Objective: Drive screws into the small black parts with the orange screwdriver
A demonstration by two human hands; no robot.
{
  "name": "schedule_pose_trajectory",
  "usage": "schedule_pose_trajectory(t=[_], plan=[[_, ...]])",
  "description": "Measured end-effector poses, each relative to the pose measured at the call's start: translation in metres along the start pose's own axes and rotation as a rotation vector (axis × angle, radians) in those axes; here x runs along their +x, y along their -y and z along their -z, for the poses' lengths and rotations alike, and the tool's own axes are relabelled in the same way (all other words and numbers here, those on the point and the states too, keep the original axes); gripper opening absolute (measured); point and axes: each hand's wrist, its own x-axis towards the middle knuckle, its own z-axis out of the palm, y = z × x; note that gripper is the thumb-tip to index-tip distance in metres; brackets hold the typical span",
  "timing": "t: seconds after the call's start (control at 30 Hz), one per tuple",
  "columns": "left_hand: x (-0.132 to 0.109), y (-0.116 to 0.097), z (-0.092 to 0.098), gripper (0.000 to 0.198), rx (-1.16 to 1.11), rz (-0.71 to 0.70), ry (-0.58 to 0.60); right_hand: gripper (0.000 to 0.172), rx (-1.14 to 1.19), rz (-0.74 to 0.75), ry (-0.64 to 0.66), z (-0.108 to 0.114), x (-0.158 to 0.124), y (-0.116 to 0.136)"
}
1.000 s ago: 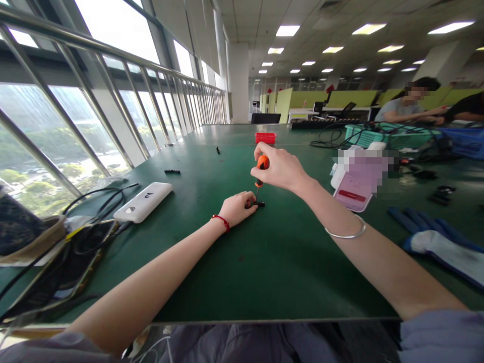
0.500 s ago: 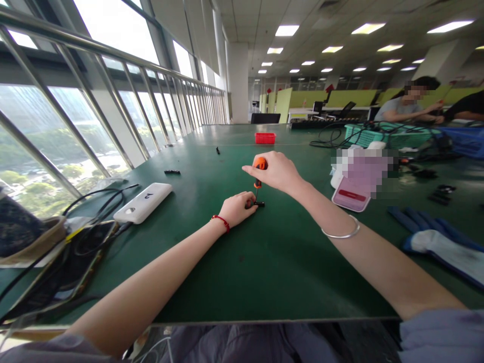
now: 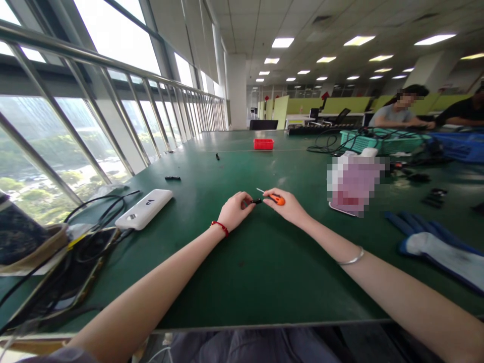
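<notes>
My left hand [image 3: 237, 207], with a red bracelet at the wrist, pinches a small black part [image 3: 257, 201] just above the green table [image 3: 242, 267]. The part's exact kind is too small to make out. To its right, my right hand [image 3: 287, 205] is closed around an orange-and-black screwdriver [image 3: 278, 199]. The screwdriver lies nearly level in the fingers, its thin metal shaft pointing up and left, apart from the black part.
Left of my hands lie a white power bank [image 3: 144, 209], cables and a dark phone [image 3: 71, 275]. Small black pieces [image 3: 173, 178] and a red basket [image 3: 263, 144] stand farther back. On the right are a blurred phone [image 3: 351, 186], blue-white gloves [image 3: 438, 247] and a teal basket [image 3: 381, 142]. People sit beyond.
My right hand has come down and tipped the screwdriver from upright to nearly level, its tip off the black part. My left hand has lifted the part slightly.
</notes>
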Motion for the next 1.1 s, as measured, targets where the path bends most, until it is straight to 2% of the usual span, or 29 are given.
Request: schedule_pose_trajectory(t=[0.03,0.13,0.4,0.8,0.97,1.1], plan=[[0.0,0.0,0.0,0.013,-0.018,-0.011,-0.013,0.025,0.009,-0.011,0.049,-0.005,-0.003,-0.005],[-0.001,-0.001,0.0,0.012,-0.048,-0.042,-0.017,0.024,0.072,-0.002,0.067,-0.014,-0.005,-0.013],[0.0,-0.003,0.0,0.016,-0.149,-0.164,0.016,0.021,0.113,0.066,0.102,-0.012,-0.003,-0.016],[0.004,-0.001,0.007,0.023,-0.45,0.038,0.149,0.019,0.027,0.123,0.189,-0.006,-0.006,-0.01],[0.003,-0.004,0.007,0.024,-0.408,0.056,0.131,0.02,-0.012,0.105,0.185,-0.005,-0.006,-0.012],[0.003,-0.004,0.008,0.022,-0.311,-0.011,0.114,0.019,-0.034,0.098,0.184,-0.004,-0.006,-0.011]])
